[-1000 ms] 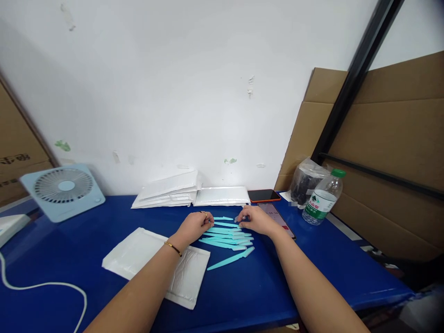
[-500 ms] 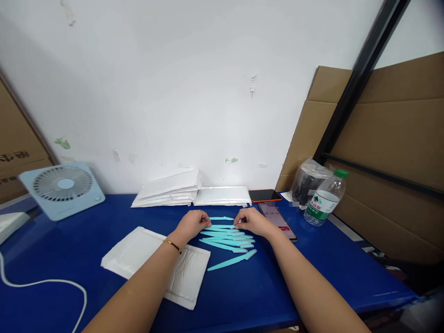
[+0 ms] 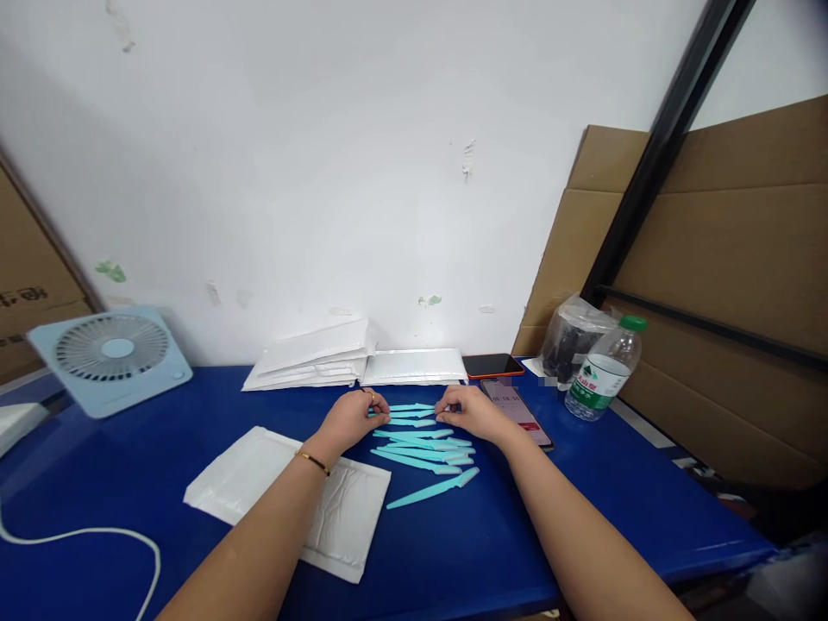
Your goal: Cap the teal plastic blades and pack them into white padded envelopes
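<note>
Several slim turquoise plastic sticks (image 3: 420, 444) lie in a loose row on the blue table (image 3: 569, 500). My left hand (image 3: 353, 418) rests at the left ends of the far sticks, fingers curled in a pinch on one. My right hand (image 3: 471, 411) sits at the right ends, fingers likewise curled on a stick. One stick (image 3: 432, 489) lies apart, nearest me, slanted. A white padded mailer (image 3: 285, 496) lies flat under my left forearm.
A stack of white mailers (image 3: 353, 362) lies against the wall. Two phones (image 3: 495, 365) lie right of the sticks. A water bottle (image 3: 601, 366) and a bagged dark object (image 3: 569, 336) stand by cardboard sheets. A pale blue fan (image 3: 109, 358) and a white cable (image 3: 78, 539) are at left.
Both hands shifted slightly away from me along the row of sticks, closing in on the far ones. The camera moved a little.
</note>
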`<act>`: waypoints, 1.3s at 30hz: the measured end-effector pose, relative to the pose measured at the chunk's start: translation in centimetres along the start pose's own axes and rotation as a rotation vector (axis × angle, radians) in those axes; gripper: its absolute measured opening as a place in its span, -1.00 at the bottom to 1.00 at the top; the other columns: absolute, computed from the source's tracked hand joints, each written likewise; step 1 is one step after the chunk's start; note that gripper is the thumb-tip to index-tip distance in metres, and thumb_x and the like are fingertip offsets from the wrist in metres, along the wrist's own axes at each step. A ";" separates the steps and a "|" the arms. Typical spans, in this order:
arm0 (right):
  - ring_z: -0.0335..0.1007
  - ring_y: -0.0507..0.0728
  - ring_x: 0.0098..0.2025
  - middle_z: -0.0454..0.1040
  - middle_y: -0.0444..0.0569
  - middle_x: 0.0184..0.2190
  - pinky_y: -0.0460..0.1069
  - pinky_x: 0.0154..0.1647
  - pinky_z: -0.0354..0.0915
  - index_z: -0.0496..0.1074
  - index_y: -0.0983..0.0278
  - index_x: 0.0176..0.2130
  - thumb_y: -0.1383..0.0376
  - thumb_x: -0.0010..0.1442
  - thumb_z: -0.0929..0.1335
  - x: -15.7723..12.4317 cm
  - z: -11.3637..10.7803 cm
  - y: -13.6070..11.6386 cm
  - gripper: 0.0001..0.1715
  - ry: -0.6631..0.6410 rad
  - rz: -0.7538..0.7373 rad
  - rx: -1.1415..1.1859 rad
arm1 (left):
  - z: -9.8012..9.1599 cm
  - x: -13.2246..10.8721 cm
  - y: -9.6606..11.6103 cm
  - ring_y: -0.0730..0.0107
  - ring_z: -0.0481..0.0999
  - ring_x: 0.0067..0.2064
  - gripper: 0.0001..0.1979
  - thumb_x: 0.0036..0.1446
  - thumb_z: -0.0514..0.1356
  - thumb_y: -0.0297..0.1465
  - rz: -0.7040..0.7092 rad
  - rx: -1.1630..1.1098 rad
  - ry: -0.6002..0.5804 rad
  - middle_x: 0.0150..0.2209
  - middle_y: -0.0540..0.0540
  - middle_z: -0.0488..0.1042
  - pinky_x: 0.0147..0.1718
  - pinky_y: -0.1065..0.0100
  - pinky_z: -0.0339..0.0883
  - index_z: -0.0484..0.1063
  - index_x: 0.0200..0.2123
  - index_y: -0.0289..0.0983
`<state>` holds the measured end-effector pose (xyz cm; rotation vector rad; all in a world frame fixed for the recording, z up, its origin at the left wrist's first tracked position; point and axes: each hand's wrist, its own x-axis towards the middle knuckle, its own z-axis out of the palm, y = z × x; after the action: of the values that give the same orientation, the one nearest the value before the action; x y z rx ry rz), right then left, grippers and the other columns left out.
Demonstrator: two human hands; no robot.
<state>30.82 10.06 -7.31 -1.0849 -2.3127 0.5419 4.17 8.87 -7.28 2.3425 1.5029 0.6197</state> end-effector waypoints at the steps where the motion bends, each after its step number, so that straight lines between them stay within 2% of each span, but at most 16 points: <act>1: 0.35 0.04 -0.38 0.46 -0.05 -0.38 -0.09 -0.35 0.23 0.52 0.25 -0.37 0.24 0.02 0.38 0.2 0.5 -0.3 -0.85 -0.006 -0.015 -0.009 | 0.1 0.0 0.1 0.39 0.41 -0.36 -0.80 -0.03 0.15 -0.22 0.016 0.000 -0.017 -0.35 -0.01 0.49 -0.45 0.43 0.18 0.49 -0.40 -0.18; 4: 0.34 0.04 -0.40 0.45 -0.05 -0.40 -0.11 -0.40 0.21 0.53 0.25 -0.38 0.26 -0.01 0.39 0.7 1.5 -0.6 -0.87 -0.022 -0.038 -0.039 | 0.3 0.1 0.1 0.39 0.41 -0.36 -0.80 -0.05 0.16 -0.22 0.029 0.001 -0.040 -0.39 -0.01 0.49 -0.44 0.43 0.17 0.50 -0.44 -0.19; 7: 0.32 0.02 -0.45 0.45 -0.06 -0.44 -0.12 -0.45 0.19 0.52 0.26 -0.42 0.29 -0.01 0.39 0.9 1.6 -0.2 -0.90 -0.042 -0.010 -0.055 | 0.6 0.2 0.0 0.39 0.41 -0.39 -0.79 -0.06 0.16 -0.22 -0.009 -0.001 -0.047 -0.41 -0.02 0.50 -0.46 0.43 0.17 0.51 -0.46 -0.20; 11: 0.33 0.04 -0.44 0.48 -0.05 -0.44 -0.11 -0.42 0.19 0.51 0.28 -0.45 0.35 -0.03 0.39 0.4 0.2 0.4 -0.94 -0.016 0.077 -0.107 | 0.5 0.4 -0.3 0.39 0.41 -0.41 -0.80 -0.06 0.16 -0.23 -0.051 0.035 -0.045 -0.43 -0.01 0.50 -0.47 0.43 0.15 0.52 -0.46 -0.19; 14: 0.35 0.06 -0.41 0.49 -0.04 -0.43 -0.09 -0.39 0.19 0.50 0.28 -0.46 0.35 -0.02 0.38 -0.2 -1.1 0.4 -0.93 0.035 0.128 -0.142 | 0.4 0.3 -0.1 0.37 0.41 -0.37 -0.80 -0.03 0.15 -0.23 -0.051 0.068 0.034 -0.38 -0.01 0.51 -0.44 0.41 0.17 0.51 -0.40 -0.17; 17: 0.36 0.05 -0.39 0.49 -0.07 -0.40 -0.10 -0.39 0.20 0.51 0.25 -0.41 0.29 0.00 0.37 -0.5 -1.6 -0.1 -0.89 -0.022 0.072 -0.044 | 0.3 0.0 0.6 0.38 0.41 -0.36 -0.80 0.00 0.14 -0.22 -0.020 0.037 0.063 -0.35 0.01 0.50 -0.43 0.41 0.17 0.50 -0.38 -0.15; 20: 0.35 0.03 -0.42 0.48 -0.09 -0.42 -0.12 -0.42 0.20 0.52 0.24 -0.40 0.24 -0.03 0.41 -0.5 -1.0 -0.3 -0.85 -0.134 -0.014 0.004 | 0.3 -0.3 1.5 0.40 0.41 -0.37 -0.79 -0.01 0.15 -0.19 0.047 -0.014 -0.019 -0.37 0.02 0.50 -0.45 0.42 0.15 0.51 -0.44 -0.15; 24: 0.33 0.01 -0.44 0.45 -0.09 -0.43 -0.13 -0.44 0.20 0.52 0.25 -0.40 0.23 0.00 0.40 -0.2 0.2 0.0 -0.86 -0.115 -0.025 -0.026 | 0.4 -0.5 2.1 0.43 0.40 -0.43 -0.76 -0.02 0.15 -0.17 0.065 -0.073 -0.131 -0.42 0.02 0.51 -0.49 0.44 0.13 0.53 -0.46 -0.17; 31: 0.32 0.01 -0.42 0.42 -0.07 -0.39 -0.12 -0.42 0.20 0.50 0.26 -0.39 0.26 0.03 0.38 0.4 1.1 0.0 -0.89 -0.098 -0.069 -0.028 | 0.8 -0.3 2.0 0.42 0.39 -0.46 -0.70 -0.02 0.12 -0.14 0.020 -0.034 -0.096 -0.48 -0.03 0.50 -0.51 0.44 0.11 0.52 -0.46 -0.21; 39: 0.31 0.01 -0.42 0.42 -0.06 -0.37 -0.12 -0.40 0.19 0.49 0.27 -0.37 0.30 0.06 0.36 0.7 1.3 -0.2 -0.89 -0.115 -0.060 -0.096 | 1.0 0.3 1.7 0.44 0.39 -0.48 -0.76 -0.05 0.18 -0.18 -0.024 0.044 -0.115 -0.50 -0.01 0.49 -0.53 0.45 0.07 0.50 -0.49 -0.22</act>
<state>29.55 10.29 -8.01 -1.0484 -2.4854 0.4864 6.14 8.39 -7.32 2.3454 1.5057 0.4429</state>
